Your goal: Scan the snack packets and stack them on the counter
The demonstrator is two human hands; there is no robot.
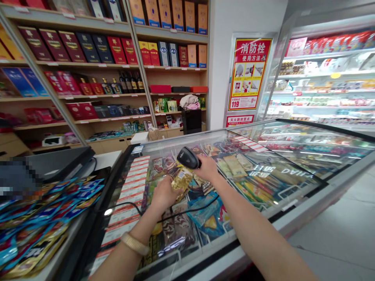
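One head-worn view looks forward and down from close by the near edge of the freezer (310,199), facing more distant shelves (175,78)

Scanner (187,157) and packet (182,180) above the freezer (322,197), packet pile (52,218) to the left, shelves (190,38) behind

Tall wooden shelving (175,79) packed with boxes and bottles lines the back, with wooden cabinets (117,144) beneath. On the white wall (223,23) beside it hangs a red-and-yellow fire hydrant poster (250,74). To the right, a refrigerated display case (322,92) glows brightly. A sliding-glass chest freezer (316,195) mirrors strip lights above the pale tiled floor (348,222).
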